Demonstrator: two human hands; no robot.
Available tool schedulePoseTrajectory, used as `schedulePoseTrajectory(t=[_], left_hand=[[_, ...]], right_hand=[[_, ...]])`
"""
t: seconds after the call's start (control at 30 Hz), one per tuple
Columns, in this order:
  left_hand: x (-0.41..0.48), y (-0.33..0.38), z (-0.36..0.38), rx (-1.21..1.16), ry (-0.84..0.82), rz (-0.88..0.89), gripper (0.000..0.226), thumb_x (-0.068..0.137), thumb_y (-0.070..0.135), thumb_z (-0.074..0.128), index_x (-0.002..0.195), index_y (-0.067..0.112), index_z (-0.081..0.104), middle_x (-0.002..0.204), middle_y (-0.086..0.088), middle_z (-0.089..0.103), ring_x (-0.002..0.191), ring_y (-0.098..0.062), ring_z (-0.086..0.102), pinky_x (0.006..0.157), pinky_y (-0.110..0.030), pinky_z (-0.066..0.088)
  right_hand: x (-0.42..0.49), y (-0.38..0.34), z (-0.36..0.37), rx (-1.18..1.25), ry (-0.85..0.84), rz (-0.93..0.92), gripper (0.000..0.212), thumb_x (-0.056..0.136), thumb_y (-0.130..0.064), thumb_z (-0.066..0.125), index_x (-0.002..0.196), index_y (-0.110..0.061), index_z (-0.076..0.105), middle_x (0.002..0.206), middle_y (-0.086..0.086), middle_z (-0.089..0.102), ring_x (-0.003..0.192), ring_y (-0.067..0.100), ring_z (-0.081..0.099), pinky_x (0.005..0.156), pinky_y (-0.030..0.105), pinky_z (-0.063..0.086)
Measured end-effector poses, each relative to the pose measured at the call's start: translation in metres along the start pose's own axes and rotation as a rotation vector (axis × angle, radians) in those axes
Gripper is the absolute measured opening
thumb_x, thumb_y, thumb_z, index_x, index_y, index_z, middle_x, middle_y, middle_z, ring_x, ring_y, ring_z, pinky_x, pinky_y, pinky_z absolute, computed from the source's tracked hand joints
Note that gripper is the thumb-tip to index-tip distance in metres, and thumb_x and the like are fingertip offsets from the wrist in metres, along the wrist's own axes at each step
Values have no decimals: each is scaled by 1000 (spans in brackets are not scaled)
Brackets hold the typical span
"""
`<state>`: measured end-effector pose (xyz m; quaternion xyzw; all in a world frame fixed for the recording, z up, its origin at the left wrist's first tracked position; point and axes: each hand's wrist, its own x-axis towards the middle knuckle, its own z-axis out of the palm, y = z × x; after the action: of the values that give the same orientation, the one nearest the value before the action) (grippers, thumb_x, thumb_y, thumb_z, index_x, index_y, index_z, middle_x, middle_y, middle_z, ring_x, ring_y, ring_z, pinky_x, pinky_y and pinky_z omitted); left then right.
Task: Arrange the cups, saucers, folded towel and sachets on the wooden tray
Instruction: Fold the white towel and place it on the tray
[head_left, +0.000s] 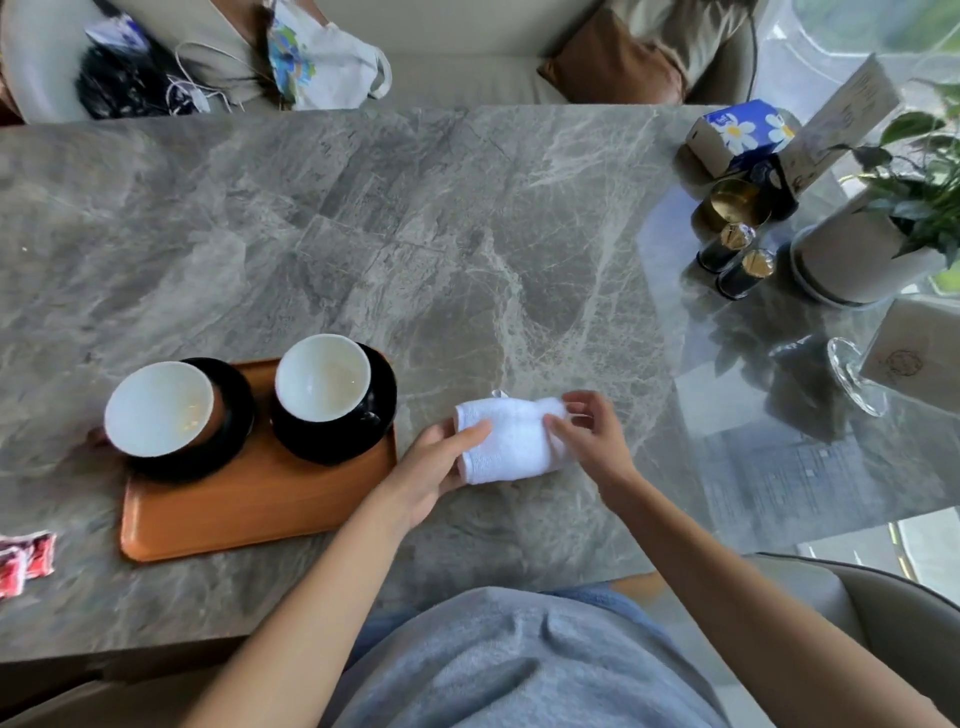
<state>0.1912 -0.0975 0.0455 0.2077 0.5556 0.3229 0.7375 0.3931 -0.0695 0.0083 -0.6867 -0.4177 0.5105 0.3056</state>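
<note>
Left hand (441, 462) and right hand (587, 436) pinching opposite ends of the folded towel (511, 441) on the marble table (467, 234), just right of the wooden tray (249, 499). Best kept square, creases pressed flat, then lifted across evenly.

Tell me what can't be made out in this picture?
- Red sachets: cut off by the left edge and blurred, print unreadable.
- Left cup's handle: hidden behind the cup.
- Towel: its ends covered by the left hand and right hand.
</note>
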Motion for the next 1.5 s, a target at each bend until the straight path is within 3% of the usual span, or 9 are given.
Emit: schedulePoseTrajectory(t=[0.17, 0.3, 0.47, 0.67, 0.9, 1.13, 1.33, 1.4, 1.5], left_hand=[[-34, 11, -48, -113, -116, -17, 35, 71, 26, 71, 104, 19, 67, 103, -2, 74, 96, -16, 70, 70, -29, 58], [-55, 13, -92, -68, -134, -48, 37, 73, 27, 68, 110, 21, 66, 110, -3, 72, 101, -18, 68, 83, -34, 57], [-70, 4, -146, 128, -49, -49, 31, 89, 22, 58, 121, 22, 59, 118, -1, 68, 111, -18, 62, 99, -40, 47], [-63, -13, -196, 406, 170, 40, 9, 89, 18, 59, 97, 22, 60, 100, 6, 64, 94, -8, 58, 71, -18, 43], [-42, -22, -226, 683, 285, 170, 9, 82, 2, 60, 89, 8, 58, 91, -8, 62, 91, -27, 59, 80, -35, 44], [-44, -25, -224, 1138, 235, 551, 37, 82, 14, 60, 119, 13, 53, 119, -5, 54, 108, -21, 53, 91, -34, 42], [-37, -28, -228, 1266, 219, 514, 23, 88, 23, 55, 110, 18, 60, 106, -4, 61, 103, -24, 55, 87, -36, 41], [-35, -28, -225, 1319, 255, 502, 23, 89, 26, 54, 109, 17, 59, 106, -4, 60, 104, -24, 53, 87, -35, 40], [-36, -29, -222, 1421, 305, 491, 27, 88, 26, 53, 115, 20, 55, 117, -1, 54, 113, -20, 49, 89, -33, 38]], right_hand=[[-27, -16, 11, 260, -464, 395, 39, 82, -45, 67, 116, -28, 59, 115, -3, 68, 100, 15, 68, 76, 37, 58], [-43, -20, 44, 280, -619, 428, 49, 82, -51, 61, 122, -24, 60, 112, -1, 69, 102, 17, 66, 81, 36, 56], [-57, -26, 100, 202, -486, 194, 25, 91, -30, 59, 109, -13, 66, 96, 4, 70, 87, 17, 65, 72, 28, 52], [-64, -23, 164, -123, -186, -43, 13, 82, -19, 71, 74, -18, 61, 71, -4, 59, 68, 12, 53, 61, 28, 41], [-72, -10, 195, -365, 26, -171, 28, 80, -25, 68, 106, -31, 58, 93, -4, 65, 84, 16, 60, 69, 31, 48], [-71, -5, 208, -650, -42, -182, 29, 84, -29, 62, 113, -27, 64, 99, -4, 53, 105, 20, 45, 70, 30, 39], [-86, -3, 212, -739, 137, -374, 30, 77, -21, 65, 107, -21, 57, 105, 1, 52, 100, 23, 46, 73, 35, 45], [-93, 3, 214, -817, 106, -491, 24, 79, -16, 62, 103, -20, 61, 102, 3, 53, 94, 27, 49, 73, 38, 46], [-99, 9, 218, -854, 23, -434, 24, 85, -18, 55, 108, -23, 62, 109, 3, 51, 98, 27, 49, 79, 36, 43]])
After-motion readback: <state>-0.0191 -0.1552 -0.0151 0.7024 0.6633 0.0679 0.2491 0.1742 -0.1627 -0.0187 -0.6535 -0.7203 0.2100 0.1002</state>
